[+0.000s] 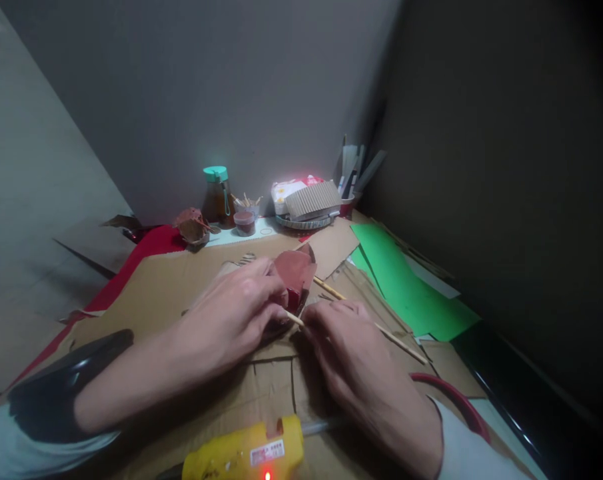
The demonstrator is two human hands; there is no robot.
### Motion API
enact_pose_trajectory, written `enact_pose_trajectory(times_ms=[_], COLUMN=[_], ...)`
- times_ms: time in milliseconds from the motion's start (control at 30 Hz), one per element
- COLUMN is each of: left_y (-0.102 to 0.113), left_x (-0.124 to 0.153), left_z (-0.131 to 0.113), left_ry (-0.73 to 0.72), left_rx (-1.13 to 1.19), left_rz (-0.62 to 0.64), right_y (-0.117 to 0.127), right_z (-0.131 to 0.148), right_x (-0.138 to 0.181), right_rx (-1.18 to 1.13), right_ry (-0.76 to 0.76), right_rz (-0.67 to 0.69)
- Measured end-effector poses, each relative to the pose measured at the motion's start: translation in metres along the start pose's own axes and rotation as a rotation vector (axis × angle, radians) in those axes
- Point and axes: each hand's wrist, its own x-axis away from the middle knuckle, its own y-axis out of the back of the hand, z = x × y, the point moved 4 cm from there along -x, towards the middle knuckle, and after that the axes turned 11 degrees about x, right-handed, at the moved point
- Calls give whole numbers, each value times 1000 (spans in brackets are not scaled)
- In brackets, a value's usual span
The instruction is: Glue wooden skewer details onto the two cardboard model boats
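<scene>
A thin wooden stick [295, 319] spans the gap between my hands over the cardboard. My left hand [244, 300] is closed in a pinch at the stick's left end, right against a reddish-brown painted piece [295, 273]. The fingers of my right hand [344, 343] are closed around the other end, their tips partly hidden. Behind my right hand lies a longer wooden stick [401, 345], its middle covered by the hand. In front of me rests a yellow hot glue gun [246, 453] with a lit red light.
Cardboard sheets [151, 287] cover the work surface. Green paper [411, 287] lies at right, near a red curved object [451, 395]. Along the back stand a bottle [218, 200], a small tub [244, 223], a rough brown piece [192, 227] and a loaded dish [306, 222].
</scene>
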Motion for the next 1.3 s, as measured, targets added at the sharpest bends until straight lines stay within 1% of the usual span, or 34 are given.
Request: enact_pose_trajectory(times_ms=[133,333,467,800,933,1100,1300], left_y=[0,0,1,2,9,23,31], left_x=[0,0,0,1,3,8,19], left_z=[0,-1,-4,-2,-7,-9,-5], left_ry=[6,12,20,50,88,74,107], left_rx=[1,-13,-10,93,128,122,84], left_rz=[9,1,25,-41,-96,-258,-316], right_y=[-3,-6,-6,0,0,1,0], right_z=[0,-1,-1,-1,1,1,0], right_x=[-1,-1,-3,-4,-2,1,0], right_rx=[14,60,68,72,60,27,6], right_ry=[-9,12,8,-1,5,-4,1], right_rz=[20,5,20,45,39,43,47])
